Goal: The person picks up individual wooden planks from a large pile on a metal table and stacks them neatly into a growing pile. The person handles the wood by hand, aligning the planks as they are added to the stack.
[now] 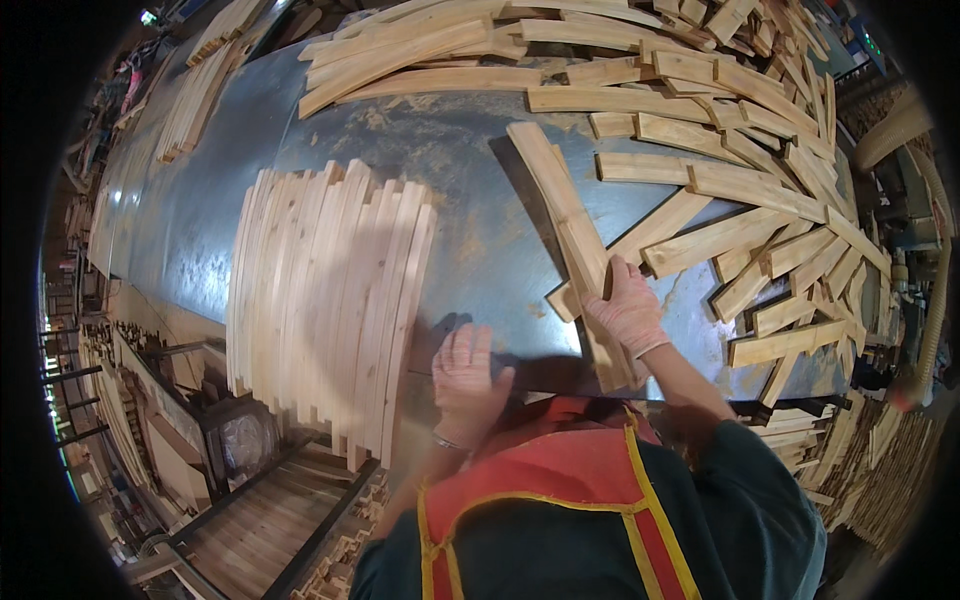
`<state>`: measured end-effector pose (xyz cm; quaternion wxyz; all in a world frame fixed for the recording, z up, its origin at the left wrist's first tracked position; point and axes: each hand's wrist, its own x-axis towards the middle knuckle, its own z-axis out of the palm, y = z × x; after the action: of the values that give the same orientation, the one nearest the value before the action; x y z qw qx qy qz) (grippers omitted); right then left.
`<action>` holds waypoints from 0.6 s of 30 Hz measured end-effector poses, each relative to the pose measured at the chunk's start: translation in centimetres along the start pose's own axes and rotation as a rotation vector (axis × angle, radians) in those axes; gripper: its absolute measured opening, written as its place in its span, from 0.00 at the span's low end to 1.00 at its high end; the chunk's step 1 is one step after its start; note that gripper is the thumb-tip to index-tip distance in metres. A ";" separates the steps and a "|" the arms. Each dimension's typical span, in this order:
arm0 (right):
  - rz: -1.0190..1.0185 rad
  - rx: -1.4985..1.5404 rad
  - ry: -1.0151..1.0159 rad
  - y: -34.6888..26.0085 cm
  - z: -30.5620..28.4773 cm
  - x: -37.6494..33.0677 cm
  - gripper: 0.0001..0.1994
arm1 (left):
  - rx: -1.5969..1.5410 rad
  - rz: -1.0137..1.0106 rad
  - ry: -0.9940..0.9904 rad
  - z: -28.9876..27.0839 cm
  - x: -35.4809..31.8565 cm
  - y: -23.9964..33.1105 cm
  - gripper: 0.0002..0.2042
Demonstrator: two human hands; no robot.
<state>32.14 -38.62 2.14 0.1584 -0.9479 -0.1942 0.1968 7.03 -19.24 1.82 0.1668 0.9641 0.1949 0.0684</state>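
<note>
My right hand [628,312], in a light striped glove, is closed on the edge of a wooden slat [568,215]. The slat slants from the middle of the metal-topped table toward my body; a second strip seems to lie against it, and my fingers partly hide both. My left hand [468,385], gloved alike, is at the table's near edge with its fingers stretched out and nothing in it. Just left of it, a row of pale wooden strips [330,290] lies side by side, their ends uneven and jutting past the near edge.
Loose slats [740,185] lie in a jumbled heap across the right side of the table [460,180], with more curved pieces [420,55] along the far side. Another stack of strips [200,105] lies far left. A slatted wooden surface [265,520] sits lower left.
</note>
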 end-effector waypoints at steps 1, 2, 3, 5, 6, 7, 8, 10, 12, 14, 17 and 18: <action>0.031 -0.059 0.048 -0.9 1.2 -1.0 0.48 | 0.006 -0.015 0.016 -0.9 -1.1 -1.2 0.44; 0.041 -0.124 0.120 -1.6 2.0 -1.8 0.50 | 0.008 -0.037 0.022 -1.8 -2.3 -2.2 0.44; 0.112 -0.217 0.141 -2.2 2.6 -2.3 0.51 | 0.010 -0.065 0.025 -2.5 -3.2 -3.2 0.44; 0.106 -0.081 0.030 -3.0 2.6 -2.3 0.54 | -0.016 -0.116 -0.025 -3.5 -5.0 -4.8 0.43; 0.103 -0.092 -0.020 -3.4 2.3 -2.1 0.55 | -0.020 -0.142 -0.048 -3.8 -5.5 -5.5 0.43; 0.074 -0.104 -0.050 -3.7 2.1 -2.2 0.55 | -0.034 -0.163 -0.071 -4.0 -6.0 -6.0 0.43; 0.114 -0.040 -0.065 -4.3 2.1 -2.1 0.56 | -0.054 -0.162 -0.075 -4.1 -6.2 -6.6 0.42; 0.138 0.106 -0.054 -5.7 2.7 -3.0 0.58 | -0.111 -0.162 -0.086 -4.1 -6.2 -7.5 0.42; 0.120 0.435 -0.077 -7.8 4.4 -4.5 0.60 | -0.096 -0.104 0.013 -4.0 -5.6 -8.2 0.40; 0.061 0.835 -0.147 -10.7 7.2 -6.8 0.61 | -0.139 -0.023 0.131 -4.0 -4.8 -8.9 0.37; -0.057 0.955 -0.300 -15.8 11.2 -9.5 0.59 | -0.051 0.021 0.112 -4.2 -3.4 -9.9 0.36; -0.076 0.886 -0.438 -16.9 11.8 -9.3 0.56 | -0.059 0.044 0.089 -4.2 -3.0 -10.2 0.37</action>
<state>13.97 -25.23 1.15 0.5085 -0.7180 -0.1552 0.4492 -0.16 -10.40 1.99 0.1846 0.9589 0.1790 0.1204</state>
